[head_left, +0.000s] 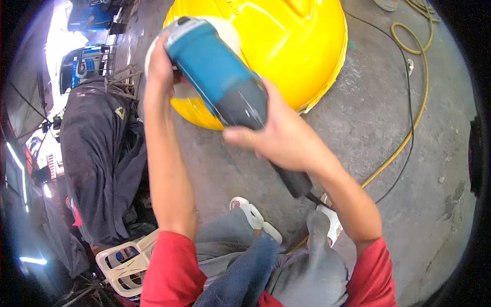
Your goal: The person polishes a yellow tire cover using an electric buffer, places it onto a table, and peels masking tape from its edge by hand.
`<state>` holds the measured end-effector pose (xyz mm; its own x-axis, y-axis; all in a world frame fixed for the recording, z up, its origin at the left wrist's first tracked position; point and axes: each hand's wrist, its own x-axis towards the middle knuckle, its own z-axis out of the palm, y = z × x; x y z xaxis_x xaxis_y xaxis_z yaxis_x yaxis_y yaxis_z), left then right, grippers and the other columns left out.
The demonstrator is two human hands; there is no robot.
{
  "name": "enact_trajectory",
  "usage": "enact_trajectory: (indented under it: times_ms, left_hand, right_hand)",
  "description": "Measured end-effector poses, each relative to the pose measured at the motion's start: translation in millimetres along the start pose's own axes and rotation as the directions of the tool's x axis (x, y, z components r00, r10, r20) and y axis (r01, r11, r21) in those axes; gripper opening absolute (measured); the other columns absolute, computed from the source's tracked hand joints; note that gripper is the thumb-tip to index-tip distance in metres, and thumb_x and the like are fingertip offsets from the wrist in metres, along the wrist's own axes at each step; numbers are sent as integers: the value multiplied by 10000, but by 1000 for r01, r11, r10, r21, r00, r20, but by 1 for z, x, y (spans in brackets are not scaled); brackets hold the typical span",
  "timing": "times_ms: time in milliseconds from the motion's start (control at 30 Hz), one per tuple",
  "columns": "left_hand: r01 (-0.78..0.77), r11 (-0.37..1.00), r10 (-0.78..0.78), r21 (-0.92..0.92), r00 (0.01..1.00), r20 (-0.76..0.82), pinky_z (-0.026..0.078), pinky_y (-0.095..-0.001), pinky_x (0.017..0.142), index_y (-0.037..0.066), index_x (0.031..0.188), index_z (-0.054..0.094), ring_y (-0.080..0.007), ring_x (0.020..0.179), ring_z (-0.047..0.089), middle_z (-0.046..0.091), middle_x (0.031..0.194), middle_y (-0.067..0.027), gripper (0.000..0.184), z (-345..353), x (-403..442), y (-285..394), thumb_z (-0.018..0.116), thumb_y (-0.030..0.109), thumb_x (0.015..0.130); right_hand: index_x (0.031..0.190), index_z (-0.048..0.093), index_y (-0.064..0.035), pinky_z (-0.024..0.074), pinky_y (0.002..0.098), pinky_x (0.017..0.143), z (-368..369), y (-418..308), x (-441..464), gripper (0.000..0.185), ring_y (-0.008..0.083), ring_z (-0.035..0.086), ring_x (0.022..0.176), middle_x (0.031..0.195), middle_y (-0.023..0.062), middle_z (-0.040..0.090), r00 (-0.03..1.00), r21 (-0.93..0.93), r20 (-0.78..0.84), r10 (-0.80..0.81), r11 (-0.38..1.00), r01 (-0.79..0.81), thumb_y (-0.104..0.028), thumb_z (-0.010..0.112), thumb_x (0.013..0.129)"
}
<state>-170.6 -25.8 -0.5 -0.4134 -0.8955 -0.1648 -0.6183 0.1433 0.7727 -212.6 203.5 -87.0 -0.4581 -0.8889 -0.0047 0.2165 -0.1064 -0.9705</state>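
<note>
Your two hands grip one blue-and-black power tool [220, 77]: left hand [161, 66] curled around its front end, right hand [276, 125] wrapped around its rear body. The tool is held over the edge of one glossy yellow shell [291, 51] on the gray floor [409, 204], near two cords, one yellow [422, 107], one black [410, 102].

No readable text or labels anywhere, only blurred or tiny markings.
</note>
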Motion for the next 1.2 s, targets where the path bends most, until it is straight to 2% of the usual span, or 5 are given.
enact_trajectory:
  times_ms: [333,400,467,733,1200]
  left_hand:
    - [84,988,-99,-131,989,-110,450,-231,484,87,1117,584,-120,690,627,658,893,-50,541,-9,-97,-42,378,537,897]
    - [92,915,-140,-393,986,-95,463,-334,871,25,1208,525,-216,972,606,626,1048,-110,506,-4,-141,-73,430,431,921]
    - [32,867,-159,-497,963,-216,425,-338,928,-5,1236,494,-219,1056,569,591,1139,-123,526,20,-190,-89,427,416,927]
    - [121,352,-546,-928,832,-99,418,-360,933,58,1264,475,-224,1077,543,558,1200,-82,546,79,-269,-194,406,485,932]
    - [13,313,-580,-950,794,-181,428,-364,934,79,1279,468,-223,1092,545,563,1194,-72,620,32,-237,-258,402,568,904]
  right_hand:
    - [1396,172,-7,471,458,851,-4,3,-64,998,466,575,1000,1104,329,556,969,-91,179,173,983,-159,-339,790,687]
    - [1409,179,-68,478,465,835,-17,5,-98,978,476,579,973,1112,316,560,948,-191,212,238,961,-199,-312,789,685]
    - [1421,186,-129,484,473,820,-29,7,-125,966,485,582,946,1120,303,564,919,-294,247,308,927,-232,-284,789,682]
    - [1420,234,-289,495,477,664,-57,42,-149,957,401,624,724,793,170,659,850,-822,213,483,558,-111,-48,681,609]
    - [1416,256,-284,505,450,635,21,76,-111,959,354,637,753,885,135,651,849,-871,277,450,491,24,-33,679,593]
